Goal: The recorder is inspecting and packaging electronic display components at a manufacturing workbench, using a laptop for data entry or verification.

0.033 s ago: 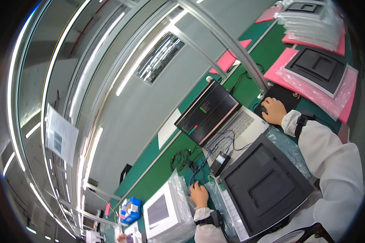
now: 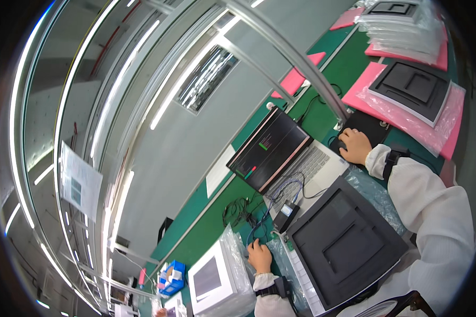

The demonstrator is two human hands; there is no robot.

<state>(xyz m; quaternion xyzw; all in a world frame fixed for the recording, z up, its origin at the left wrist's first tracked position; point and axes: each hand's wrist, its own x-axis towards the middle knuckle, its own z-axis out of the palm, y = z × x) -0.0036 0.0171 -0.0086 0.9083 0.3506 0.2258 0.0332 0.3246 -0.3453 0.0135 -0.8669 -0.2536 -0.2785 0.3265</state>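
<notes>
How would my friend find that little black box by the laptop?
Find the big open laptop. Near its lower left edge in the picture, beside the large dark panel, lies a small black box. Unlike that panel, it has a bright pale rectangle on top.

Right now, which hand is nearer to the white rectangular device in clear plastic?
Left. The left hand is beside the device, on its right; the right hand is farther off, past the open silver laptop, by the black mat.
</notes>
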